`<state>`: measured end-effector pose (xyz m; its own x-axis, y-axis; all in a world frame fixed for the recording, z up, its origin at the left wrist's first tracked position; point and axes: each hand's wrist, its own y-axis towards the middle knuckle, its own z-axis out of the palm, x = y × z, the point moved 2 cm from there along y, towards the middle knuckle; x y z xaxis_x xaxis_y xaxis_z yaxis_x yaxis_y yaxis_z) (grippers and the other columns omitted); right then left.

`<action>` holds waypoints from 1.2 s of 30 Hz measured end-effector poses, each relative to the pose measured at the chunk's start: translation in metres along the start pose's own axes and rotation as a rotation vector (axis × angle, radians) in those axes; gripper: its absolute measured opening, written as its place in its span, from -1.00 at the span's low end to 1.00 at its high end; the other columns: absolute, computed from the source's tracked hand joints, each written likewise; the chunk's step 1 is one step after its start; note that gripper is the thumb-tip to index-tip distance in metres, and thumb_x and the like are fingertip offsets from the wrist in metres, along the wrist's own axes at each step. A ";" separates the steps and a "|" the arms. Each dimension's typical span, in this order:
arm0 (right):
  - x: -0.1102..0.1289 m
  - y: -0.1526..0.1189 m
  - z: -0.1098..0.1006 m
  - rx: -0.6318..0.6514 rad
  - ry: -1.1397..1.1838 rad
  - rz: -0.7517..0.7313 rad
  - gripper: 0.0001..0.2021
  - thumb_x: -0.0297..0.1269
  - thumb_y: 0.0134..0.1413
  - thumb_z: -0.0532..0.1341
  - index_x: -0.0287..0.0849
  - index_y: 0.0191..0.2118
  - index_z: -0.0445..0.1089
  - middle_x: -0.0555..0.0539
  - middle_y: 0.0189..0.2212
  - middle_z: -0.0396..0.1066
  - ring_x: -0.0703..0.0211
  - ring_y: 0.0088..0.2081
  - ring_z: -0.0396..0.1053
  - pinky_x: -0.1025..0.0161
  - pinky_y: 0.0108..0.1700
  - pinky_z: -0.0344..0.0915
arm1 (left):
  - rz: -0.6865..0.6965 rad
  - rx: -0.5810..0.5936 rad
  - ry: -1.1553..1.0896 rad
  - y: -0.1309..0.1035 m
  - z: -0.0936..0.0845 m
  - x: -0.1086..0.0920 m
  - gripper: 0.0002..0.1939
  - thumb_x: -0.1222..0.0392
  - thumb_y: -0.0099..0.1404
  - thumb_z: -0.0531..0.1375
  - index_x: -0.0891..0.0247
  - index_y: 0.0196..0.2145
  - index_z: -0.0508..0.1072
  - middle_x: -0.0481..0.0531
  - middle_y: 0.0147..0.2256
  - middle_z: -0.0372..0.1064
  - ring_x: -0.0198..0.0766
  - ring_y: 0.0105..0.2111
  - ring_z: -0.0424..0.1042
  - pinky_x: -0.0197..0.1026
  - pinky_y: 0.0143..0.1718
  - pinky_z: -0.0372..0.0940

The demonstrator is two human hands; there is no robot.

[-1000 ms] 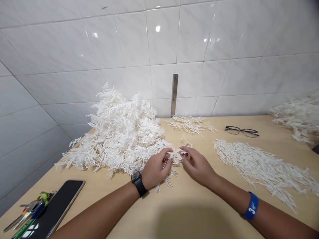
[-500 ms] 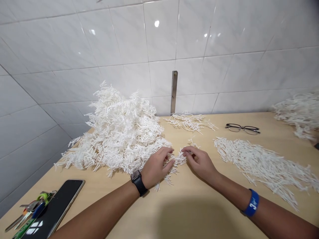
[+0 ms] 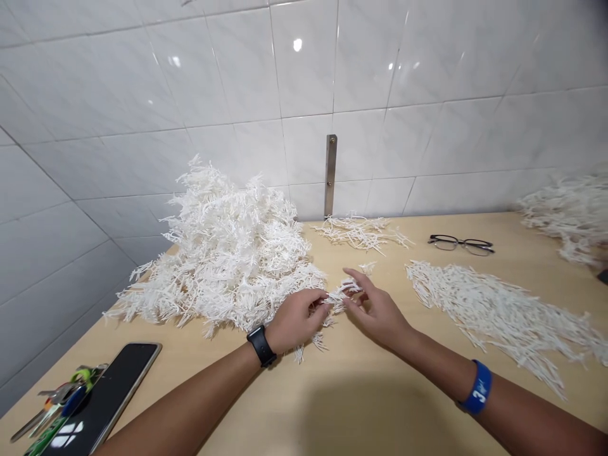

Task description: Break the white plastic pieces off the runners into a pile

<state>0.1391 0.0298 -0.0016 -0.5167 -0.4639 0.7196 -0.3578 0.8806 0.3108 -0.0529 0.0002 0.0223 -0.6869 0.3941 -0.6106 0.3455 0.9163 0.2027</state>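
Note:
A small bunch of white strands [image 3: 338, 300] lies between my two hands. My left hand [image 3: 298, 316], with a black watch on its wrist, pinches the bunch's left end between thumb and fingers. My right hand [image 3: 377, 311], above a blue wristband, has its index finger raised and its thumb and other fingers around the bunch's right end. A large tangled heap of white strands [image 3: 232, 247] rises beside and behind my left hand. To the right, more strands [image 3: 489, 310] lie in a long flat spread.
On the wooden table [image 3: 361, 405], a phone [image 3: 114, 392] and keys [image 3: 59, 399] lie front left. Glasses [image 3: 460, 244] and a loose strand cluster [image 3: 361, 232] are near the tiled wall. Another strand pile [image 3: 570, 215] is far right. A metal bar [image 3: 330, 177] stands against the wall.
My left hand has shifted slightly left and its fingers have closed in a pinch. My right index finger has lifted, and the small bunch is raised a little between the hands.

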 end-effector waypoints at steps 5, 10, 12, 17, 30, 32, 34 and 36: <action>0.007 -0.003 0.002 0.187 -0.133 -0.132 -0.57 -0.11 0.24 0.12 -0.11 0.17 0.28 -0.06 -0.34 0.50 0.13 -0.33 0.40 0.24 -0.27 0.28 | 0.046 0.014 0.065 -0.002 0.003 0.001 -0.84 0.26 0.33 0.03 0.24 -0.29 0.40 -0.03 -0.39 0.40 -0.25 -0.38 0.33 -0.24 -0.36 0.14; 0.007 -0.002 0.003 0.170 -0.141 -0.150 -0.74 -0.19 0.26 0.07 -0.10 -0.03 0.39 -0.03 -0.38 0.48 0.14 -0.33 0.37 0.26 -0.28 0.21 | 0.037 0.002 0.052 -0.003 0.005 0.001 -0.77 0.24 0.38 -0.01 0.21 -0.12 0.41 -0.01 -0.31 0.46 -0.24 -0.34 0.39 -0.24 -0.32 0.17; 0.003 -0.001 0.004 0.162 -0.123 -0.130 -0.79 -0.25 0.25 0.06 -0.11 -0.11 0.39 0.00 -0.42 0.45 0.19 -0.39 0.35 0.29 -0.32 0.18 | 0.035 0.018 0.080 -0.004 0.006 0.000 -0.80 0.18 0.41 0.00 0.20 -0.14 0.40 -0.02 -0.34 0.46 -0.24 -0.36 0.38 -0.24 -0.35 0.15; -0.001 -0.001 0.008 0.207 -0.159 -0.167 -0.84 -0.24 0.23 0.08 -0.12 -0.26 0.39 0.05 -0.55 0.33 0.24 -0.49 0.25 0.31 -0.39 0.09 | 0.085 0.083 0.208 -0.004 0.009 0.001 -0.74 0.03 0.43 0.02 0.21 -0.32 0.35 -0.02 -0.41 0.43 -0.23 -0.38 0.35 -0.24 -0.37 0.09; -0.001 -0.002 0.008 0.291 -0.082 -0.117 -0.66 -0.08 0.32 0.00 -0.13 -0.46 0.14 0.11 -0.64 0.10 0.29 -0.57 0.10 0.31 -0.45 -0.02 | 0.080 0.051 0.103 -0.004 0.011 0.006 -0.71 0.12 0.47 -0.05 0.20 -0.32 0.39 -0.06 -0.37 0.44 -0.29 -0.34 0.35 -0.26 -0.31 0.13; -0.001 -0.001 0.008 0.286 -0.068 -0.106 -0.65 -0.08 0.33 -0.01 -0.13 -0.46 0.15 0.10 -0.64 0.12 0.28 -0.56 0.11 0.31 -0.44 0.00 | 0.072 0.049 0.058 -0.004 0.009 0.004 -0.76 0.14 0.45 -0.02 0.18 -0.24 0.42 -0.06 -0.33 0.46 -0.29 -0.32 0.37 -0.26 -0.30 0.14; -0.002 -0.001 0.008 0.276 -0.049 -0.106 -0.65 -0.08 0.34 -0.02 -0.13 -0.46 0.17 0.09 -0.62 0.16 0.28 -0.55 0.14 0.31 -0.43 0.01 | 0.067 0.047 0.029 -0.004 0.008 0.002 -0.78 0.15 0.44 0.00 0.17 -0.18 0.43 -0.07 -0.32 0.47 -0.30 -0.32 0.38 -0.27 -0.29 0.15; -0.002 0.000 0.009 0.267 -0.030 -0.112 -0.64 -0.09 0.34 -0.02 -0.14 -0.47 0.17 0.08 -0.61 0.18 0.28 -0.54 0.16 0.31 -0.42 0.02 | 0.069 0.046 0.012 -0.004 0.006 0.000 -0.79 0.16 0.43 0.01 0.17 -0.16 0.44 -0.06 -0.32 0.47 -0.30 -0.32 0.38 -0.27 -0.29 0.16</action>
<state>0.1336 0.0300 -0.0089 -0.4835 -0.5630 0.6702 -0.6038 0.7689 0.2104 -0.0505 -0.0040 0.0169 -0.6681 0.4577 -0.5866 0.4217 0.8825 0.2082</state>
